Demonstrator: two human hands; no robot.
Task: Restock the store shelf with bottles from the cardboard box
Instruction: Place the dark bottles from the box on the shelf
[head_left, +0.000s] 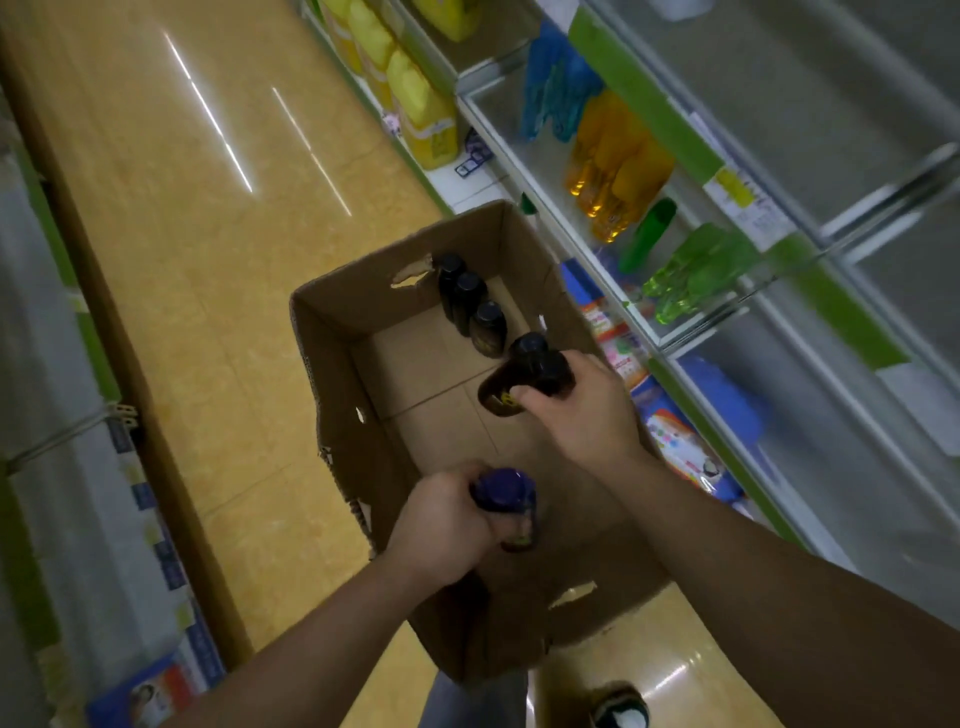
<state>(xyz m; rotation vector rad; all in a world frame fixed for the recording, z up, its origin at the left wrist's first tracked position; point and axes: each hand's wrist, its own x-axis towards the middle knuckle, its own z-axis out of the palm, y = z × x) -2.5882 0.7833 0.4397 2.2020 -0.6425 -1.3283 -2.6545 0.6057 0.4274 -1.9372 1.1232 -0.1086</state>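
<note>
An open cardboard box (337, 364) stands on the floor beside the store shelf (649, 332). Three dark bottles (470, 301) with black caps stand in a row along its far right wall. My right hand (582, 410) is shut on two dark bottles (530, 374), held tilted above the right side of the box. My left hand (441, 525) grips a dark bottle with a purple cap (506, 493) over the near part of the box.
The shelf on the right holds orange bottles (618, 161), green bottles (691, 270), blue gloves (556, 83) and colourful packets (675, 431) lower down. Yellow jugs (415, 98) stand farther along. Another shelf unit (78, 441) lines the left. The tiled aisle floor (208, 260) runs between.
</note>
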